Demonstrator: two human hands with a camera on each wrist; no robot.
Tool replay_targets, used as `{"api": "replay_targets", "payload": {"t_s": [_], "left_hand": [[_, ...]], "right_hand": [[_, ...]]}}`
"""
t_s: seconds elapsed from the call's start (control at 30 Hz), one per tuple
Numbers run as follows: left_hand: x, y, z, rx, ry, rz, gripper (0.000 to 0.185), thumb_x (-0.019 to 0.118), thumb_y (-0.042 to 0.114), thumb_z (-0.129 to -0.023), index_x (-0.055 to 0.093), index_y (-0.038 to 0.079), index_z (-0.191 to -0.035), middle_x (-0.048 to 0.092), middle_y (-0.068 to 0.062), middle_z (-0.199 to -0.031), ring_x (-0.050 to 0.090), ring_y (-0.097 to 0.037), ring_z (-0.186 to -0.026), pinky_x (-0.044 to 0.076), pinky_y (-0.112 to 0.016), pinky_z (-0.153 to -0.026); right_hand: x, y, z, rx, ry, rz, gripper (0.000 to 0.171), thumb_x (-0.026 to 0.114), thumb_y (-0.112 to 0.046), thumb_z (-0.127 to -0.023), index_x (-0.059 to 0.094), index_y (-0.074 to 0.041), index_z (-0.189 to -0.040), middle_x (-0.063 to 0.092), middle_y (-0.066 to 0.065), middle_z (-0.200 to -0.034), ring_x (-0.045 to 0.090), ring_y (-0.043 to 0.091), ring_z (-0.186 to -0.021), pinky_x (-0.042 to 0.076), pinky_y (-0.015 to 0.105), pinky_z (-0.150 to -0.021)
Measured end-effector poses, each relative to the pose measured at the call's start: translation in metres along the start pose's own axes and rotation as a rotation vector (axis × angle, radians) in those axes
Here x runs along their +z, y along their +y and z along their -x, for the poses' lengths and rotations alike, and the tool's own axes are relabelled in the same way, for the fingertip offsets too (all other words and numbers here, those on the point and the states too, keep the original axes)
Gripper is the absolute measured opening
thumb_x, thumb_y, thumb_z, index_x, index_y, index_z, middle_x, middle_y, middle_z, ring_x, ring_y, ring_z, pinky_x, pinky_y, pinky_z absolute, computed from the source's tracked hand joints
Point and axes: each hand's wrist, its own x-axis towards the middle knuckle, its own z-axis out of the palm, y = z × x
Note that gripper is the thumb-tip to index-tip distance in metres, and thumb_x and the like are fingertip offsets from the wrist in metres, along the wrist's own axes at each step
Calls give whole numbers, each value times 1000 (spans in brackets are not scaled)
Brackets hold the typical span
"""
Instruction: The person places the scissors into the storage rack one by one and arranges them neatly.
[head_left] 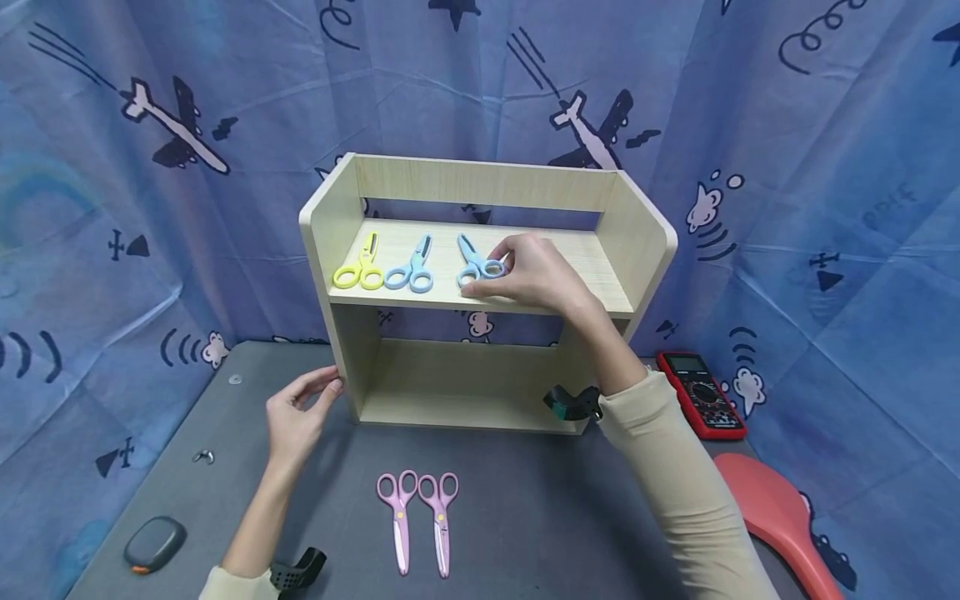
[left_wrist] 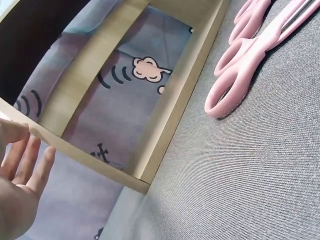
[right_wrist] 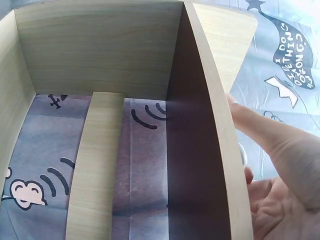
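Observation:
My right hand is at the upper board of a two-tier wooden shelf, its thumb and fingers about the handle loops of blue scissors. Those scissors lie blades toward the back; the fingers partly hide their handles. To their left on the same board lie another pair of blue scissors and yellow scissors. My left hand touches the front edge of the shelf's left side panel, its fingers fairly straight in the left wrist view. In the right wrist view, the board hides what the right hand holds.
Two pairs of pink scissors, a left one and a right one, lie before the shelf on the grey table. At right are a red multimeter and a red paddle-shaped object. A dark rounded device sits at left.

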Motion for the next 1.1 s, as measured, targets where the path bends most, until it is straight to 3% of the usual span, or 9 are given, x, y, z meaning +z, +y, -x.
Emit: {"api": "replay_targets", "payload": {"t_s": [0.2,0.8,1.1], "left_hand": [[0,0,0,1,-2,1,20,80,2,-97,82,0,-116,82,-23,-109,78,1,-86,62,-12,-88],[0,0,0,-5,-4,8,20,80,1,-97,82,0,-116,84,-14,-106,78,2,-85,62,-12,-89],[0,1,0,1,-4,-8,20,81,3,-97,82,2,-116,83,-17,-108,77,4,-87,61,-10,-91]], "right_hand": [[3,-6,2,-14,-16,57,57,94,-52,-81,75,-5,-106,69,6,-85,60,19,-76,49,29,-67],[9,-9,2,-56,-37,15,53,93,-45,-85,79,-3,-116,77,11,-98,65,20,-85,51,28,-71],[10,-7,15,-124,68,-80,54,93,-41,-87,78,-3,-123,74,8,-93,66,20,-80,50,27,-65]]}}
